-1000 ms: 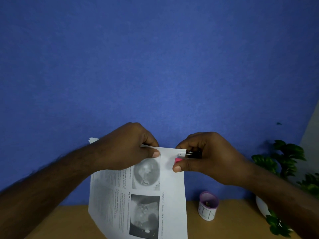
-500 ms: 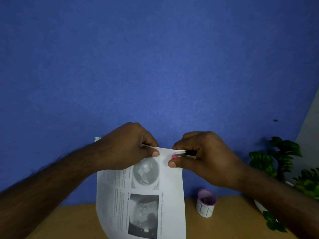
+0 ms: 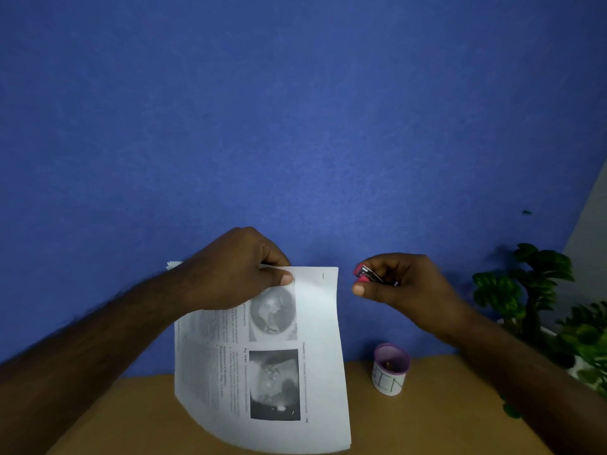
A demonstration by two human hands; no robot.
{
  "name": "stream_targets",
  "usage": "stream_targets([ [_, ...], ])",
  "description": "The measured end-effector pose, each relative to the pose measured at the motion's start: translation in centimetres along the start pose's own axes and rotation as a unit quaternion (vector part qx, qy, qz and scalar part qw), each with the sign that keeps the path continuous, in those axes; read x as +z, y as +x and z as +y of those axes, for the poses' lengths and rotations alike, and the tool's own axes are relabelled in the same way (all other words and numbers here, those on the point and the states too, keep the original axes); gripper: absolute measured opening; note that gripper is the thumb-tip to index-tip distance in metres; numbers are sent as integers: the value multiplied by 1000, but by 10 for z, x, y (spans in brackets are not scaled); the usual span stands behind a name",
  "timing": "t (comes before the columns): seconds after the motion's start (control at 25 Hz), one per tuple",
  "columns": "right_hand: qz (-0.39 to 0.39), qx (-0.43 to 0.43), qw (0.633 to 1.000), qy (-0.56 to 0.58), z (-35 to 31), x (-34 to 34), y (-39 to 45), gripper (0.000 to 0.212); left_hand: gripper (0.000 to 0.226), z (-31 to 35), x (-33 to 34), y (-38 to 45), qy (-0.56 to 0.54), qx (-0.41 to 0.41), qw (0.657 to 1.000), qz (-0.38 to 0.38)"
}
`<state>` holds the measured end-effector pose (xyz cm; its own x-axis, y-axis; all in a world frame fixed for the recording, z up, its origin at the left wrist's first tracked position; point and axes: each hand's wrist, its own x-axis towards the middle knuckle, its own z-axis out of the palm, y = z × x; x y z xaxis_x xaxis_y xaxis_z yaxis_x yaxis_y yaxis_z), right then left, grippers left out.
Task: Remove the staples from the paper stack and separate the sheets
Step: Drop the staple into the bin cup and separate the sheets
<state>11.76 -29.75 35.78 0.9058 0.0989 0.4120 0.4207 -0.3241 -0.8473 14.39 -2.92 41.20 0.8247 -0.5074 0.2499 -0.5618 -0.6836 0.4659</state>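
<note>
1. The paper stack you hold is a set of white printed sheets, with lines of text running sideways and two grey photographs, one round-edged above and one darker and rectangular below.
2. A short dark mark, thin and upright, sits near the stack's top right corner; whether it is a staple or a slit you cannot tell from this view.
3. The stack hangs upright in front of the blue wall, its lower edge dropping in front of the wooden table.
4. Your left hand pinches the stack's top edge, thumb pressed on the front sheet and fingers curled behind.
5. Your right hand is curled round a small staple remover with pink handles and metal jaws, held to the right of the stack's top corner and clear of the paper.
6. A small white cup with a purple rim stands on the table below your right hand, and a green plant stands at the far right.
</note>
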Motion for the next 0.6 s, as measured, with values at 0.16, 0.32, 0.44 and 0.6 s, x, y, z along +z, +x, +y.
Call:
stream_targets([
  [0.16,77,106,991,-1,63,4,-10,17,29,-17,17,6,11,-8,1000,3],
  [0.32,162,226,960,-24,144,33,-38,20,13,-28,36,6,-2,-31,998,51],
  [0.44,161,293,941,-54,204,65,-71,25,12,-36,50,4,-30,-49,994,98],
  [0.6,108,401,898,-146,257,91,-116,31,13,-47,64,-7,-51,-56,988,136],
])
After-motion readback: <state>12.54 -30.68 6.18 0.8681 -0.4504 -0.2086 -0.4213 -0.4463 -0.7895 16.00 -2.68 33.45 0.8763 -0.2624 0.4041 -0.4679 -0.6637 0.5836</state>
